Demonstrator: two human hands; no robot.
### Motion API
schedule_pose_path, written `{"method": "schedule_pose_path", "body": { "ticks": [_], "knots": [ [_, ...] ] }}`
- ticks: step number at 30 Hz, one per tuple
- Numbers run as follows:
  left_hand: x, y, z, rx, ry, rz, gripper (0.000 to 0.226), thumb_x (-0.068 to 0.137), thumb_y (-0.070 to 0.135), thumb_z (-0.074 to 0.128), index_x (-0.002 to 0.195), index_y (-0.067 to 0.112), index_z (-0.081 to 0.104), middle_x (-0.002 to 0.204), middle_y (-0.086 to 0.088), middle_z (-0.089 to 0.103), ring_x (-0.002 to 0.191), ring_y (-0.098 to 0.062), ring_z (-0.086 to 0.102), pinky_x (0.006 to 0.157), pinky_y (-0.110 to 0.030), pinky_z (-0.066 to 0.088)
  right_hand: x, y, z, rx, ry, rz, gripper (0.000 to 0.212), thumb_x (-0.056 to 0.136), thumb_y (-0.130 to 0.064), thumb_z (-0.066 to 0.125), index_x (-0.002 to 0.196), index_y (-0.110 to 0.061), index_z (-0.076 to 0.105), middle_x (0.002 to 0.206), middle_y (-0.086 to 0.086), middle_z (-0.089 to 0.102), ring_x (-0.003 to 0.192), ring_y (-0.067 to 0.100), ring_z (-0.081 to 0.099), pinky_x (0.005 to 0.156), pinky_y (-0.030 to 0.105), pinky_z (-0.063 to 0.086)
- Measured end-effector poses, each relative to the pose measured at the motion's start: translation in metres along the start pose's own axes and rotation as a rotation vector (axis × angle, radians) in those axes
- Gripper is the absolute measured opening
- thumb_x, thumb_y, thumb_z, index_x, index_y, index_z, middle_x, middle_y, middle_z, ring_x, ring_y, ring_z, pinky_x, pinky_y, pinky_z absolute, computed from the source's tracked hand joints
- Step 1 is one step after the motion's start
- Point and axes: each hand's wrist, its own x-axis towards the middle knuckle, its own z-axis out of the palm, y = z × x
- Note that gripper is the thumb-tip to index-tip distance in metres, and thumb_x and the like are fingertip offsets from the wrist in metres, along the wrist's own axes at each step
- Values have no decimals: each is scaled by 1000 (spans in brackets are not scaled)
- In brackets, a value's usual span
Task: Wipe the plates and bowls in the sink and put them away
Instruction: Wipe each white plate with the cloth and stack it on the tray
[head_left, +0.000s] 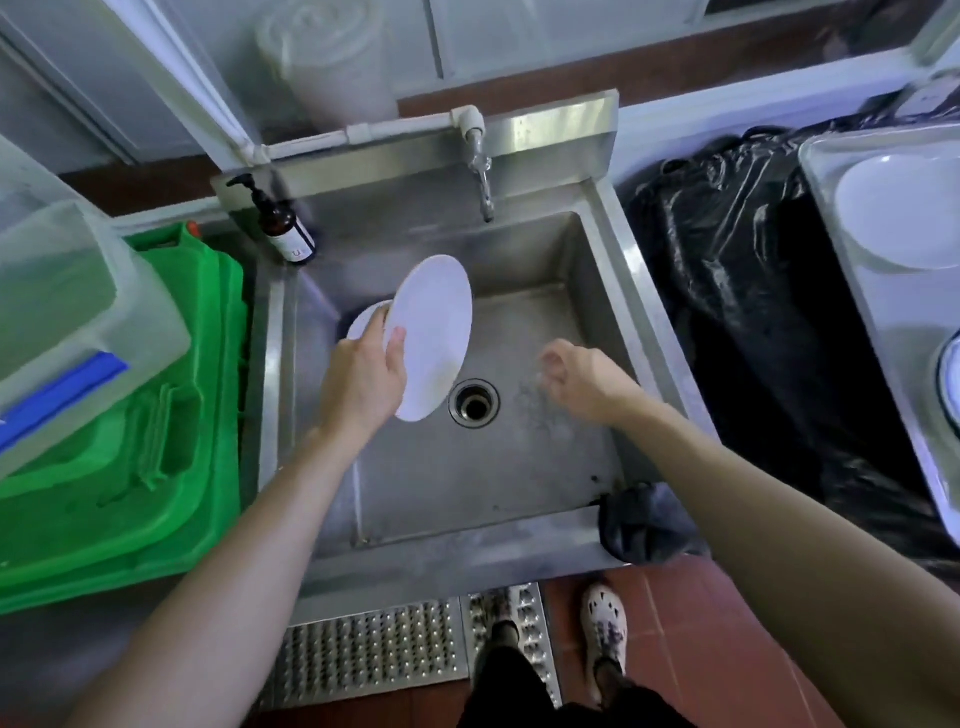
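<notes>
Gripping a white plate (434, 338) by its rim, our left hand (363, 379) is tilting it on edge over the steel sink (597, 291), thumb on its face, fingers curled behind, with a second white dish (366, 322) showing just behind it. Our right hand (584, 382) is hovering over the basin near the drain (474, 404), fingers loosely curled and holding nothing. We are seeing a brown pump bottle (284, 228) on the sink's back left corner, its label too small to read.

One head-worn view looks steeply down from close above the sink (597, 249), facing its back wall.
</notes>
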Motion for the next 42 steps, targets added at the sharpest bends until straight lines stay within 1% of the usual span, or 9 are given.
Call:
{"method": "schedule_pose_path", "body": {
  "ticks": [8,12,16,21,26,28,33,39,42],
  "knots": [
    [-31,46,49,201,-92,-156,34,115,24,46,144,10,55,86,-32,69,79,-52,67,60,-43,34,-51,96,14,23,9,58,36,106,-31,58,139,-17,54,116,11,72,106,36,66,87,42,53],
    [-35,69,52,177,-44,-193,35,114,24,47,145,10,56,94,-35,70,85,-54,67,66,-51,48,-64,122,11,-29,45,3,41,100,-19,58,141,-19,55,108,12,75,98,37,69,76,38,49],
    [-39,84,49,184,-29,-202,34,115,25,45,143,9,55,98,-35,69,89,-55,66,72,-54,53,-80,140,11,-92,-17,18,41,91,-14,61,131,-20,66,118,6,75,110,31,68,89,34,53],
    [-44,95,45,210,-38,-211,35,115,25,45,146,10,55,99,-34,70,90,-53,66,71,-48,47,-97,150,17,-281,-246,58,66,93,-44,66,153,-22,50,135,10,66,130,35,55,100,38,49],
    [-52,100,38,264,-27,-227,34,115,24,45,144,9,55,106,-35,68,97,-54,64,73,-51,45,-106,158,21,-315,-369,84,89,78,-64,80,148,-19,51,135,6,55,136,31,44,104,48,51],
    [-53,100,36,293,-46,-219,33,115,24,44,143,9,55,105,-35,69,95,-54,64,71,-49,42,-109,159,22,-388,-342,36,85,73,-65,83,139,-19,56,131,5,57,129,30,47,100,46,51],
    [-47,100,36,288,-24,-286,30,115,26,43,138,12,55,109,-32,70,97,-53,63,70,-47,40,-113,159,25,-444,-204,-85,39,84,-57,76,96,-25,58,110,4,67,109,30,62,92,44,50],
    [-48,102,28,133,35,-442,27,113,29,45,131,11,57,119,-27,71,109,-52,65,82,-52,52,-109,139,-6,-123,-109,-162,36,99,-50,69,96,-19,52,89,2,60,86,29,61,69,38,41],
    [-55,97,21,73,26,-539,34,114,31,44,140,15,57,126,-21,71,116,-48,65,90,-51,55,-100,117,-27,58,5,-78,41,101,-61,61,96,-20,54,90,3,65,86,29,62,69,40,45]
  ]
}}
